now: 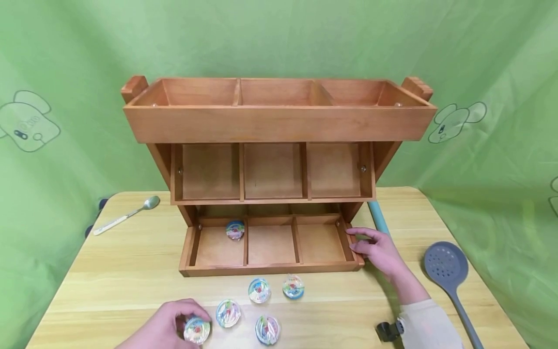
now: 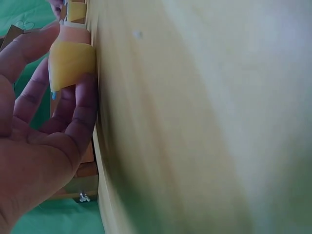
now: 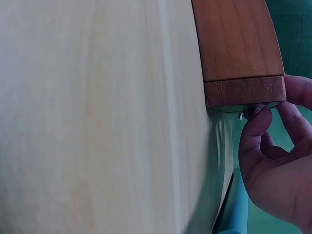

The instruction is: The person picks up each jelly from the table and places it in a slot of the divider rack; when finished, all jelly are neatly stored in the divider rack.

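I see the left hand [image 1: 167, 321] gripping a jelly cup [image 1: 197, 331] by its sides at the bench's [image 1: 335, 310] near left — likely to keep it upright. The right hand [image 1: 378, 251] pinches the wooden rack's lower tray [image 1: 266, 269] at its right end — presumably steadying it.

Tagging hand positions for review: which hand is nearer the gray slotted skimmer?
Right. The right hand is left of the skimmer; the left hand, much farther left, holds a cup.

Left fingers [image 1: 190, 307] curled, right fingers [image 1: 367, 233] bent, right arm [image 1: 411, 288] extended
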`<control>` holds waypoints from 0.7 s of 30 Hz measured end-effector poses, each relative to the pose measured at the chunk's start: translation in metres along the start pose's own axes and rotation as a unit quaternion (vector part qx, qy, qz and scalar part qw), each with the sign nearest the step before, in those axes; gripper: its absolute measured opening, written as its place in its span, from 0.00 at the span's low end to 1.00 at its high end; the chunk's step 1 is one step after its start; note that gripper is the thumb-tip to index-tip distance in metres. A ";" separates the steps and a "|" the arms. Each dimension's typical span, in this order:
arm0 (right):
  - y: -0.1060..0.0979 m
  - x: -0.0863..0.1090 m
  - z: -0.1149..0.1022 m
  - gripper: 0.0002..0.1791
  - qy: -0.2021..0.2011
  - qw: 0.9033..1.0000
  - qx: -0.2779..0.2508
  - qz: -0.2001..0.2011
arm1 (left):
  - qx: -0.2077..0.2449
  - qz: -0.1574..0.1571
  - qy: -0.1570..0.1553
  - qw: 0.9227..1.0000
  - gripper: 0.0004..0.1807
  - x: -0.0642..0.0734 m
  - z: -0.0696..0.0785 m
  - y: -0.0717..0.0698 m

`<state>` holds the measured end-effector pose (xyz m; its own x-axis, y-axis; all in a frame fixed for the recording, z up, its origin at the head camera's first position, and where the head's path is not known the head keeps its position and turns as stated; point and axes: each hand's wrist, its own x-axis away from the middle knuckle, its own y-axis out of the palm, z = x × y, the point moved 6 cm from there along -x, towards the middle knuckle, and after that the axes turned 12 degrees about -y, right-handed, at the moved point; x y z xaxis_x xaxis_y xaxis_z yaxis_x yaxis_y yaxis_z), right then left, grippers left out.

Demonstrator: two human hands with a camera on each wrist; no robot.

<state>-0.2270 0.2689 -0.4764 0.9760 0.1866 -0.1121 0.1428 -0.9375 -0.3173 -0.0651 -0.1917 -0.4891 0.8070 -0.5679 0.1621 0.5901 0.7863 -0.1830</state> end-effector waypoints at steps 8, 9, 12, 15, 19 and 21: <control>-0.001 -0.001 0.001 0.23 -0.004 1.000 0.003 -0.002 | 0.023 0.004 -0.069 0.997 0.23 0.000 -0.003 0.001; 0.000 -0.001 0.001 0.23 -0.005 1.000 0.002 -0.003 | 0.025 0.005 -0.074 0.997 0.23 0.000 -0.002 0.002; 0.000 -0.001 0.002 0.23 -0.003 1.000 0.000 0.000 | 0.019 0.013 -0.088 0.996 0.23 -0.001 0.002 0.001; 0.000 0.000 0.002 0.23 -0.005 1.000 -0.002 -0.002 | 0.018 0.019 -0.088 0.996 0.24 -0.003 0.007 0.000; 0.000 -0.001 0.001 0.23 -0.008 1.000 -0.004 -0.003 | 0.013 0.031 -0.048 0.998 0.24 -0.007 0.016 -0.003; 0.000 -0.001 0.000 0.23 -0.011 1.000 0.001 -0.004 | -0.003 0.044 -0.017 0.999 0.24 -0.008 0.022 -0.006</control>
<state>-0.2280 0.2688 -0.4766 0.9708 0.2015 -0.1304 0.1513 -0.9355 -0.3193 -0.0759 -0.1865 -0.4674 0.8543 -0.4881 0.1787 0.5174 0.8311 -0.2039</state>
